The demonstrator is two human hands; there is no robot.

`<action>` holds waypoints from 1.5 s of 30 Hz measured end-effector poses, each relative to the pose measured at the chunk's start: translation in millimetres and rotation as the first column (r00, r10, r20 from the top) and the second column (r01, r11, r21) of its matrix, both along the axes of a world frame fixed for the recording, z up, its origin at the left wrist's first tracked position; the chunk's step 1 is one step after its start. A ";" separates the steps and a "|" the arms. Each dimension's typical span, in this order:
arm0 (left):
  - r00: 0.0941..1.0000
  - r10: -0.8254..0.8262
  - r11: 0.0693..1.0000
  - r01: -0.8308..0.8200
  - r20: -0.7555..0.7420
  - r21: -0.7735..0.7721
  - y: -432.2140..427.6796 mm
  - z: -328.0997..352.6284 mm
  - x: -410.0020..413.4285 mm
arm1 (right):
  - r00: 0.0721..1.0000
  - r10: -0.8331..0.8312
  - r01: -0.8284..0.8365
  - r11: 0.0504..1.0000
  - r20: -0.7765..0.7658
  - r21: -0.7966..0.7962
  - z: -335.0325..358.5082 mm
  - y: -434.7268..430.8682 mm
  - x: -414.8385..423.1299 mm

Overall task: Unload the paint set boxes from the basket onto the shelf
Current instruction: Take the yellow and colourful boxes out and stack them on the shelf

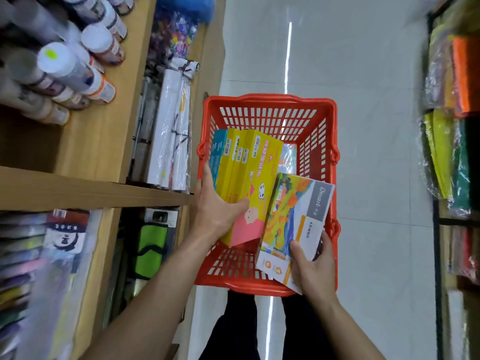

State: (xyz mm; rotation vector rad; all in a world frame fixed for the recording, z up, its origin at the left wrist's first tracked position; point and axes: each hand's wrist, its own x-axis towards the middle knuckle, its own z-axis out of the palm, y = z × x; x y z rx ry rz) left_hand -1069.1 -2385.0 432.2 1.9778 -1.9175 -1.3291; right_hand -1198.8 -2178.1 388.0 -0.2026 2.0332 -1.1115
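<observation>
Head view shows the paint set boxes inside a red basket (270, 102) that stands on the pale tiled floor (363, 74) of a shop aisle. The left hand (215, 209) is clamped around a stack of yellow boxes (249, 162), with a teal box (218, 149) just beside them at the basket's left wall. The right hand (315, 266) grips the lower end of a landscape-print box (293, 214), tilted over the basket's right side. To the left is a wooden shelf (85, 188) with white tubes (62, 61), wrapped white packs (168, 126) and blurred packets below. Coloured sheets (449, 126) fill a rack at right.
</observation>
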 end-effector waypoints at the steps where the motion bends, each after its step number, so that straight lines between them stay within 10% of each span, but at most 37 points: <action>1: 1.000 0.024 1.000 -0.024 0.002 0.017 4.3 6.6 7.3 | 1.000 0.000 0.000 1.000 0.010 -0.001 0.8 -0.3 -0.9; 24: 0.804 0.459 0.885 -0.450 -0.378 0.120 73.5 135.3 69.1 | 0.943 0.330 -0.318 0.932 0.042 -0.174 109.7 -55.6 -49.9; 45: 0.405 0.526 0.386 -0.897 -0.748 -0.214 257.6 388.7 223.7 | 0.514 0.843 -0.697 0.306 -0.155 -0.649 398.8 -99.8 107.1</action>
